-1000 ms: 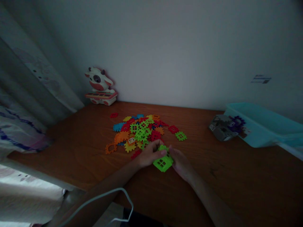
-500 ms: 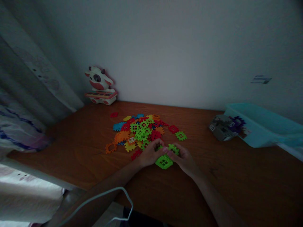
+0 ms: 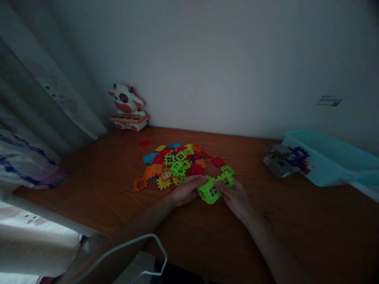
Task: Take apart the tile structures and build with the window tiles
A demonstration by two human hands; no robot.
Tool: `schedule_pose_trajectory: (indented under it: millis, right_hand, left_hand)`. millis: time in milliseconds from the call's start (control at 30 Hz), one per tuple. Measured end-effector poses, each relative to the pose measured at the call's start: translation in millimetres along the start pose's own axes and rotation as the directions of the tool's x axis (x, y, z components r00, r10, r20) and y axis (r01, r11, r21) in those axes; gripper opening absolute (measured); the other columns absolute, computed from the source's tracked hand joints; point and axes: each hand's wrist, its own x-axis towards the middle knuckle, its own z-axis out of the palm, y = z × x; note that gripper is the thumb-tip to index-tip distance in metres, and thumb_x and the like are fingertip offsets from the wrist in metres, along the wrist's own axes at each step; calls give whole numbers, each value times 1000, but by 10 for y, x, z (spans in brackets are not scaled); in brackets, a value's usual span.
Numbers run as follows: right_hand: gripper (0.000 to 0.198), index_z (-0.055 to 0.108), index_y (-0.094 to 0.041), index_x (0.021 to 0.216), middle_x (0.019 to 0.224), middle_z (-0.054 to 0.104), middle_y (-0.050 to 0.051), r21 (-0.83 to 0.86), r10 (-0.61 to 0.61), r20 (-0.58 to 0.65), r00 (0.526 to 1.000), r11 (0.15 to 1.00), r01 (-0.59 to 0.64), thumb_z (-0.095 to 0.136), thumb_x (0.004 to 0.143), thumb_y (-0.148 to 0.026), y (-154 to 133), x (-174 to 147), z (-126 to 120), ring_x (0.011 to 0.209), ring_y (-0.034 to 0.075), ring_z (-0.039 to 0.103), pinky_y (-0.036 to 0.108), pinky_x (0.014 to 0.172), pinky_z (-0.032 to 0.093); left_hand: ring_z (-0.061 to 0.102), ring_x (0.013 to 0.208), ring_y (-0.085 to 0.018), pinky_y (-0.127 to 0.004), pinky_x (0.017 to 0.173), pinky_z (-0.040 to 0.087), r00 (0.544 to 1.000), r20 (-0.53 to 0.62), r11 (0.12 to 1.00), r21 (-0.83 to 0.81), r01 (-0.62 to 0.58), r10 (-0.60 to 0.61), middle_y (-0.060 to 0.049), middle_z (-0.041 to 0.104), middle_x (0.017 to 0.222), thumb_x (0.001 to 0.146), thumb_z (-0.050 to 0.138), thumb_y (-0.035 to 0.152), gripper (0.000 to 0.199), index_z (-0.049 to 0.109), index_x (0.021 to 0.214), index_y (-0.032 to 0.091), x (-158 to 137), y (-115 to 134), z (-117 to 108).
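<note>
Gripping green box (image 3: pixel 209 192) with left hand (image 3: pixel 186 191) and green tile (image 3: pixel 227 180) with right hand (image 3: pixel 238 199) in closed fingers (image 3: pixel 222 187), lower centre, apparently for steadiness.

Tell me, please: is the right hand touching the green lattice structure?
Touching. The head view shows the right hand holding the green lattice structure, its thumb over one edge.

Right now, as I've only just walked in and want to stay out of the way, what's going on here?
A person has both hands busy: the left hand holds a boxy green shape, and the right hand grips a flat green piece beside it. Whether the two are joined is hard to tell. A pile of colourful pieces lies loose on the wooden table beyond the left hand, with a light blue tub off to the right.
</note>
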Motion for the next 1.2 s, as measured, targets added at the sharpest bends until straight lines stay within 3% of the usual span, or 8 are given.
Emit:
schedule_pose_trajectory:
  millis: [133, 233, 367, 567, 733, 900, 1100, 1200]
  right_hand:
    - [37, 72, -21, 87, 82, 72, 2, -124, 106, 134, 985, 988, -89, 91, 62, -41, -75, -24, -38, 74, 17, 66, 32, 74, 54]
    - [34, 74, -22, 92, 85, 74, 3, -278, 102, 176, 979, 959, -50, 86, 68, -42, -142, -61, -61, 75, 18, 67, 33, 74, 55]
    - [27, 74, -23, 81, 77, 73, 0, -382, 39, 177, 983, 924, 32, 87, 66, -41, -153, -92, -52, 67, 16, 65, 30, 66, 53]
    - [24, 74, -23, 76, 76, 74, 1, -367, 25, 159, 987, 930, 36, 86, 67, -42, -106, -108, 29, 68, 16, 66, 30, 68, 53]
    - [27, 75, -21, 78, 77, 75, 2, -353, 19, 138, 990, 935, 32, 86, 67, -44, -121, -124, 96, 66, 17, 66, 31, 67, 54]
    - [28, 74, -21, 74, 74, 74, 2, -312, 7, 61, 998, 950, 13, 87, 66, -44, -52, -125, 109, 66, 16, 65, 31, 67, 54]
    - [40, 73, -23, 83, 83, 75, 4, 11, -1, -15, 1000, 1000, 1, 90, 59, -51, 32, -45, 90, 79, 22, 70, 38, 79, 56]
    - [38, 74, -24, 83, 86, 76, 5, -49, 58, 75, 996, 997, -55, 88, 62, -53, -42, -41, 51, 82, 24, 70, 39, 82, 55]
  left_hand:
    - [52, 59, -10, -25, 64, 41, 997, -67, 985, 172, -35, 48, 1, 60, 67, 73, 78, 56, 44, 63, 74, 14, 19, -89, -45]
    - [45, 56, -9, -24, 58, 34, 991, -87, 942, 329, -72, 106, 4, 54, 63, 78, 69, 64, 50, 58, 73, 15, 24, -119, -70]
    - [39, 56, -8, -23, 55, 29, 984, -82, 899, 424, -111, 160, 6, 47, 62, 81, 64, 66, 51, 52, 72, 17, -10, -88, -56]
    - [40, 59, -9, -22, 58, 34, 964, -120, 925, 331, -188, 238, 6, 47, 66, 79, 68, 63, 47, 53, 74, 18, -38, -45, 12]
    - [53, 66, -11, -23, 65, 42, 956, -169, 961, 178, -211, 241, 3, 60, 74, 76, 74, 57, 41, 63, 83, 18, -19, -42, 55]
    - [59, 62, -13, -26, 65, 46, 973, -186, 990, 49, -129, 136, 1, 65, 69, 75, 75, 60, 44, 64, 76, 17, -10, -1, 60]
    - [67, 106, -29, -40, 99, 46, 991, -47, 992, 15, -128, 129, -11, 75, 93, 78, 73, 58, 47, 70, 85, 13, -13, 6, 41]
    - [67, 109, -30, -42, 101, 46, 983, -76, 985, 48, -163, 167, -12, 76, 95, 77, 69, 65, 53, 71, 86, 13, -18, -21, 65]
